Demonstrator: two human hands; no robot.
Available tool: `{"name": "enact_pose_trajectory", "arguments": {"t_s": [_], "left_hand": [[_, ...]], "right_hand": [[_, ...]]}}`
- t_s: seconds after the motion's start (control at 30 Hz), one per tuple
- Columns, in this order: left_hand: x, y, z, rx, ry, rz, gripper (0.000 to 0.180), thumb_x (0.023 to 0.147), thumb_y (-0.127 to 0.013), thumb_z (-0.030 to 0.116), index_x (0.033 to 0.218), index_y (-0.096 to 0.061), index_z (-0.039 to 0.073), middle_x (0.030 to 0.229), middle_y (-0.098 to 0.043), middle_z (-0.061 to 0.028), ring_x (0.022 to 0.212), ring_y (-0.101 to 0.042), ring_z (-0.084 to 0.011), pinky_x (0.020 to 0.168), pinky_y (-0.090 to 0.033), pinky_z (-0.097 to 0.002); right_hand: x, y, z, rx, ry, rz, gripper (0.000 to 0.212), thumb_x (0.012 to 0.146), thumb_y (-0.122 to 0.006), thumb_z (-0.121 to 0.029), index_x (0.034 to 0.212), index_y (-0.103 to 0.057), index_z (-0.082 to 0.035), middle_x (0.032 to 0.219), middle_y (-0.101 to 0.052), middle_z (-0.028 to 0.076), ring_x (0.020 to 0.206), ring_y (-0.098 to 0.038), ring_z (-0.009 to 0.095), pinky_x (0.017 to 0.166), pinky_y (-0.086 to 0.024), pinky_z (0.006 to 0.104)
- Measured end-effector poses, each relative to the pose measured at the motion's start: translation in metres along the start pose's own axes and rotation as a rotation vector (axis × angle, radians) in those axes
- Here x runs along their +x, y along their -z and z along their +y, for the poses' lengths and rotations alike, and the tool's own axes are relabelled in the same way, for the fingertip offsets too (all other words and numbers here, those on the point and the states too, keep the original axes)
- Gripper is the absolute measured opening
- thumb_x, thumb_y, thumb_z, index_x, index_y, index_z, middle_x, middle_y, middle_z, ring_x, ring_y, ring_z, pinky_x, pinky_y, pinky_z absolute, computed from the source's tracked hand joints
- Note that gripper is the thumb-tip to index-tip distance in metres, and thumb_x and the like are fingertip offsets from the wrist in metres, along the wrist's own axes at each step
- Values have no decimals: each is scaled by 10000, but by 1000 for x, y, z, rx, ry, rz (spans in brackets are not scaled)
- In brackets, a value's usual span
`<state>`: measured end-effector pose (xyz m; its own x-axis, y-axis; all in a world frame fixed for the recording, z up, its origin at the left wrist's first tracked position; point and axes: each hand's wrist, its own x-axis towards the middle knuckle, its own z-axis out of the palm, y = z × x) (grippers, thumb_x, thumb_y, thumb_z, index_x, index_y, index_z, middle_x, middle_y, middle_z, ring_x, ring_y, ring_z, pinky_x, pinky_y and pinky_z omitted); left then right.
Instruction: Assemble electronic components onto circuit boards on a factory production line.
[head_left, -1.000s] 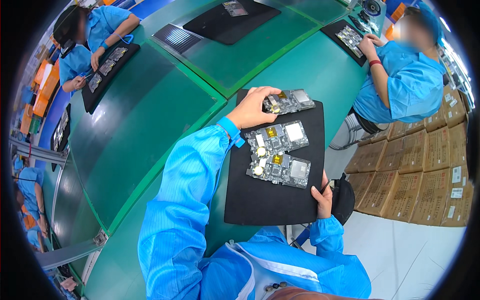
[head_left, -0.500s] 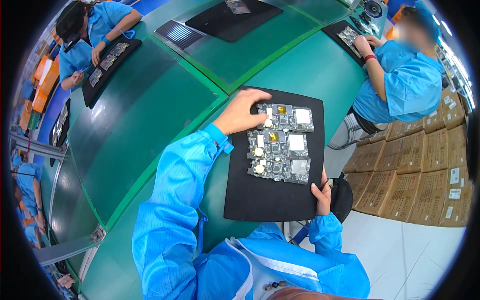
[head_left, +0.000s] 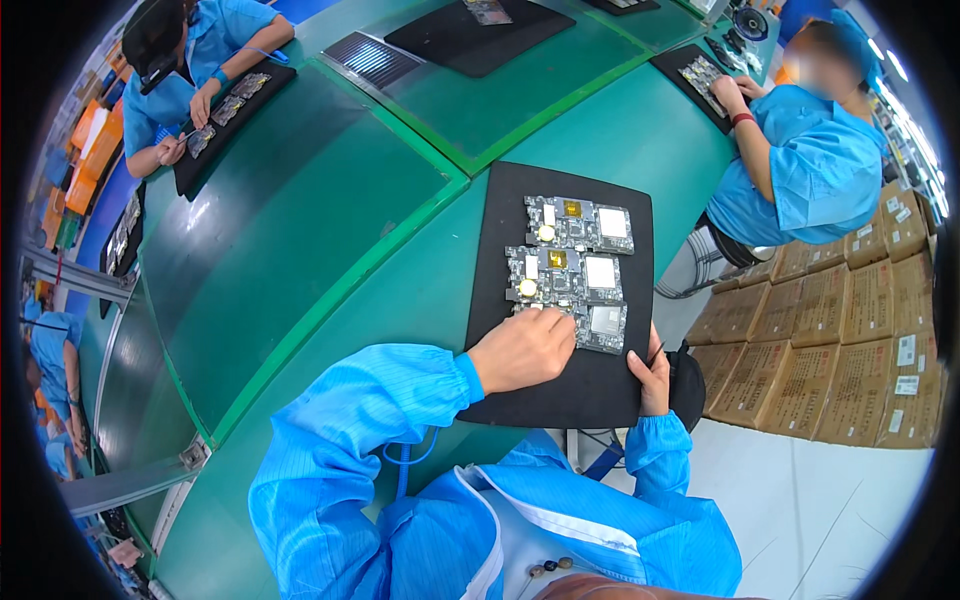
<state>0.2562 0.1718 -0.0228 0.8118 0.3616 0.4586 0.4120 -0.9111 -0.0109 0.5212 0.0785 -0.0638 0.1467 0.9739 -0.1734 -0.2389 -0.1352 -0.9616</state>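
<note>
Three circuit boards lie in a column on a black mat point(head_left: 590, 395): a far board point(head_left: 590, 232), a middle board point(head_left: 575, 278) and a near board point(head_left: 605, 335). The far and middle ones each show a round yellow part, an amber patch and a silver square. My left hand point(head_left: 525, 350) is closed over the left end of the near board, fingertips together and pointing down. What they pinch is hidden, and so is that end of the board. At the mat's right edge, my right hand point(head_left: 652, 382) grips the rim with its thumb on top.
The mat rests on a green table point(head_left: 300, 250) with raised green strips. A co-worker point(head_left: 800, 150) handles a board at the right, another point(head_left: 190, 90) at the far left. Stacked cardboard boxes point(head_left: 830, 340) stand at right. A blue coiled cord point(head_left: 405, 465) hangs from my left wrist.
My left hand has moved from the far board toward me to the near board, its fingers now drawn together. My right hand stays at the mat's edge. The view has shifted slightly.
</note>
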Motion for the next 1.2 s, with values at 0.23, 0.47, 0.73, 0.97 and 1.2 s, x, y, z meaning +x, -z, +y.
{"name": "enact_pose_trajectory", "arguments": {"t_s": [0.23,0.47,0.73,0.97,1.2], "left_hand": [[4,30,19,-34,-160,41,154,803,-706,213,762,-655,74,812,-569,-36,785,-610,-190,665,-496,-325],[-12,29,-26,-213,624,287,442,836,-832,242,1189,-660,39,1242,-639,-162,1102,-633,-333,914,-532,-440],[-26,25,-62,-1402,1331,126,642,996,-731,329,1449,-515,-71,1203,-718,-85,1073,-652,-116,908,-530,-325],[-86,78,-12,-1848,1266,19,413,1046,-656,399,1249,-680,40,1034,-762,-16,771,-705,-69,559,-511,-224],[-182,126,70,-1890,1510,792,360,1089,-592,353,1250,-663,38,1138,-754,-64,964,-736,-156,751,-587,-308]], "right_hand": [[3,7,9,-6,33,-1,758,952,-682,-72,1618,-331,11,1586,-485,132,1440,-478,224,1213,-346,350],[0,2,5,15,26,25,753,944,-675,-56,1614,-339,13,1581,-490,129,1443,-478,231,1217,-345,355],[-1,26,2,146,73,-28,813,900,-716,-31,1620,-339,-3,1536,-549,139,1367,-567,233,1187,-394,352],[-2,8,-68,22,-12,-307,875,888,-786,-168,1602,-333,55,1512,-563,173,1328,-600,225,1146,-437,351],[33,-67,-49,371,-171,-503,845,1030,-588,-528,1552,-381,104,1455,-602,203,1282,-639,284,1095,-500,400]]}}
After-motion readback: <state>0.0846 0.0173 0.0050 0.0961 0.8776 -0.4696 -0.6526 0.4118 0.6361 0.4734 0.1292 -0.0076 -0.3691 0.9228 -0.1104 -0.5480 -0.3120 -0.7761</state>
